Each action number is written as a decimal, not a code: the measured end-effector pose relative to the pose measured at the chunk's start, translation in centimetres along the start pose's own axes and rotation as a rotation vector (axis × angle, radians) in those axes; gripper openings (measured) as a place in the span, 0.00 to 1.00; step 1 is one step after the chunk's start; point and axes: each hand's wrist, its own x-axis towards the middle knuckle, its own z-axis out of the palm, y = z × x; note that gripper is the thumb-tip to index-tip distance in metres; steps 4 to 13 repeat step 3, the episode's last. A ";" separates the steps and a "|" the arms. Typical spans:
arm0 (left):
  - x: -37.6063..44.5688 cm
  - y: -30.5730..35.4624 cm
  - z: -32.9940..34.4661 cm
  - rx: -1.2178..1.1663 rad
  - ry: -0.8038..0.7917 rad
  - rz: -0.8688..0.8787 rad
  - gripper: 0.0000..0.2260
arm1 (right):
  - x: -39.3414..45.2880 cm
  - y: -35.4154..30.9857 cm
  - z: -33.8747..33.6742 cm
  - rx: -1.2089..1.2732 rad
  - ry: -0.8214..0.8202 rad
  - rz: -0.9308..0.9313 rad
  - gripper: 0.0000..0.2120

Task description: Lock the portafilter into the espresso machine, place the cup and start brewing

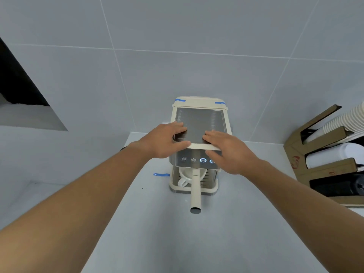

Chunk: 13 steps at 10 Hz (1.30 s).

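Portafilter [195, 191] is seen seated under the group head of the espresso machine [199, 134], its cream handle pointing straight out toward the camera, so the locking step is judged done (the collar itself is hidden under the front panel, so full engagement cannot be confirmed). Cup [186, 177] is already placed on the drip tray [194, 189], under the portafilter, with its handle turned to the left. Two of the round buttons [202, 160] on the front panel are lit with a blue-white ring; two others to their left are dark. Whether brewing is started cannot be told: no coffee stream is visible.

Left hand [167, 141] is laid flat on the machine's top plate, fingers spread and nothing gripped. Right hand [226, 148] is laid over the front edge of the top, fingers extended, thumb lowered toward the button row; nothing is held in it either. Pressing the brew button is judged the remaining step.

Bench [157, 223] is a plain pale grey surface, with a strip of blue tape [161, 174] stuck just left of the machine base and a few dark specks nearby. Wall [177, 56] behind is covered in large grey tiles. A cardboard cup dispenser [323, 160] with stacked paper cups is set at the right, well apart from the machine.
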 end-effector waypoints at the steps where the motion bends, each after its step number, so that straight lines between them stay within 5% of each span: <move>1: 0.0 0.4 -0.8 0.061 0.007 -0.002 0.12 | 0.2 -0.1 -1.2 -0.015 -0.048 0.015 0.06; 3: 0.0 1.3 -3.2 0.155 -0.034 -0.047 0.18 | 0.7 -0.4 -4.9 0.136 -0.073 0.167 0.11; 13: 0.0 1.3 -3.2 0.155 -0.034 -0.047 0.18 | 0.7 -0.4 -4.9 0.136 -0.073 0.167 0.11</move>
